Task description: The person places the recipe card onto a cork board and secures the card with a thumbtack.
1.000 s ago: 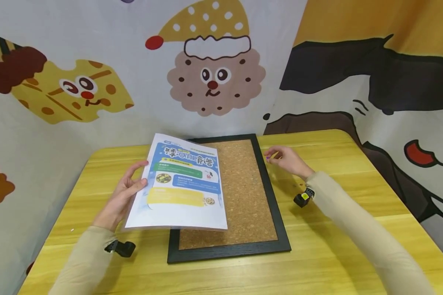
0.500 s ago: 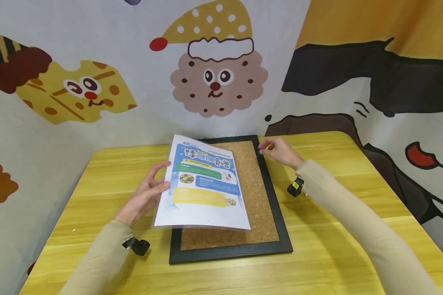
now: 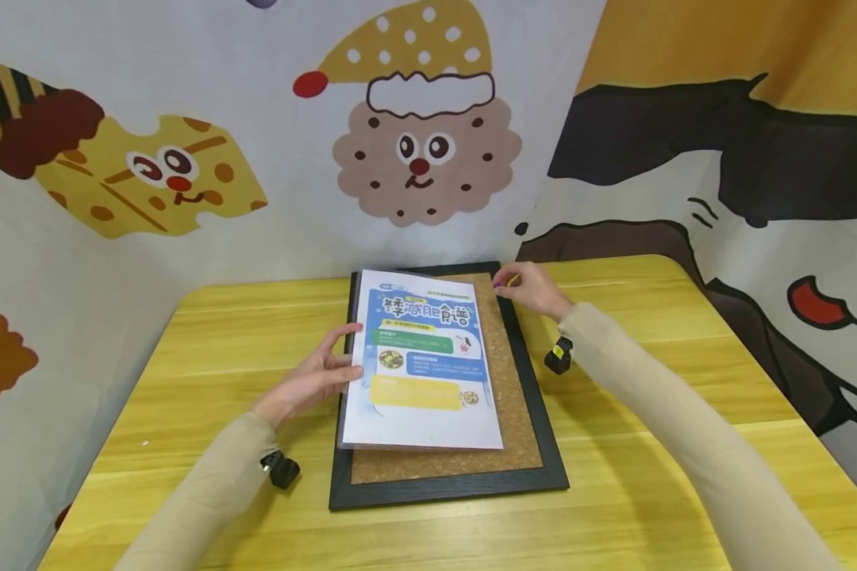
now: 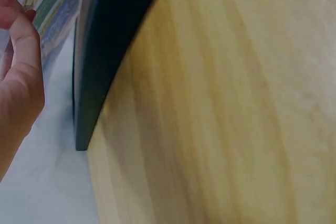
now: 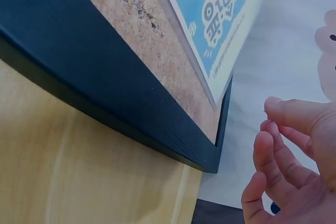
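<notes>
In the head view a laminated poster (image 3: 428,361) with blue, green and yellow blocks lies over a cork board (image 3: 517,428) in a black frame (image 3: 450,489). My left hand (image 3: 314,377) grips the poster's left edge between thumb and fingers; the left wrist view shows this hand (image 4: 21,66) at the sheet. Above the frame's top right corner, my right hand (image 3: 532,287) pinches a small purple thing (image 3: 498,284). The right wrist view shows the hand (image 5: 294,156) with thumb and index finger together, near the poster's corner (image 5: 218,85) but apart from it.
The framed board rests on a yellow wood-grain table (image 3: 207,365), close to its back edge. Behind it hangs a curtain (image 3: 271,238) printed with cartoon food. A tiny white speck (image 3: 145,443) lies on the table at the left.
My left hand has moved right with the poster, which now lies more squarely and lower over the board. My right hand has shifted left to the frame's top right corner.
</notes>
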{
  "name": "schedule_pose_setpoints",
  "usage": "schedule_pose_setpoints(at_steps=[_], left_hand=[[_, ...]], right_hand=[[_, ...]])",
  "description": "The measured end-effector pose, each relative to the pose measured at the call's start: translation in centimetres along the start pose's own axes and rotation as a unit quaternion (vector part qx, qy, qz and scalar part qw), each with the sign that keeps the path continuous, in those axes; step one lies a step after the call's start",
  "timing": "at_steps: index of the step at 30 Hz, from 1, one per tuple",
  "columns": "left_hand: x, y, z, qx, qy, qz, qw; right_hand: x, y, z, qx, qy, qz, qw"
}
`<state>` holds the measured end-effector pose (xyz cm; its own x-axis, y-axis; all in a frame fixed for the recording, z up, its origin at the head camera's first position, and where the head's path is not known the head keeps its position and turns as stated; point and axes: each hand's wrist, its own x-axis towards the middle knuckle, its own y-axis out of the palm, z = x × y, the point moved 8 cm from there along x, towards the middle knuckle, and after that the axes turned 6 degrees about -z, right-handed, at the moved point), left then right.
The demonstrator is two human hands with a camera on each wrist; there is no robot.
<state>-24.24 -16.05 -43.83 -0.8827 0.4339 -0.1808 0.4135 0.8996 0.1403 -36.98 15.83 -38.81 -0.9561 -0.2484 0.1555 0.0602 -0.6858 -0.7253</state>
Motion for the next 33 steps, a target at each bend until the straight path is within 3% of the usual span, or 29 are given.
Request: schedule_pose_setpoints(at_steps=[6, 14, 18, 22, 27, 31, 33], left_hand=[[0.8, 0.3, 1.2, 0.066, -0.038, -0.017, 0.997], [1.2, 0.7, 2.0, 0.122, -0.05, -0.027, 0.9909], [1.3, 0.9, 1.8, 0.175, -0.05, -0.032, 0.9827], [1.4, 1.5, 1.3, 0.258, -0.037, -0.016, 0.9653], [1.8, 2.1, 0.7, 0.364, -0.017, -0.001, 0.9314], [2.0, 2.2, 0.4, 0.408, -0.012, -0.003, 0.9129], [2.0, 2.0, 0.1, 0.42, -0.001, -0.01, 0.9076]], right_hand=[[0.3, 0.7, -0.2, 0.008, 0.001, 0.002, 1.0], [0.6, 1.8, -0.9, 0.014, 0.004, 0.002, 0.9999], [0.9, 2.4, -1.0, 0.016, 0.0, -0.001, 0.9999], [1.2, 2.9, -1.1, 0.019, -0.004, -0.002, 0.9998], [1.6, 3.4, -1.4, 0.025, 0.0, -0.003, 0.9997], [2.1, 3.4, -1.7, 0.028, 0.014, -0.009, 0.9995], [2.4, 3.5, -1.9, 0.029, 0.025, -0.012, 0.9992]])
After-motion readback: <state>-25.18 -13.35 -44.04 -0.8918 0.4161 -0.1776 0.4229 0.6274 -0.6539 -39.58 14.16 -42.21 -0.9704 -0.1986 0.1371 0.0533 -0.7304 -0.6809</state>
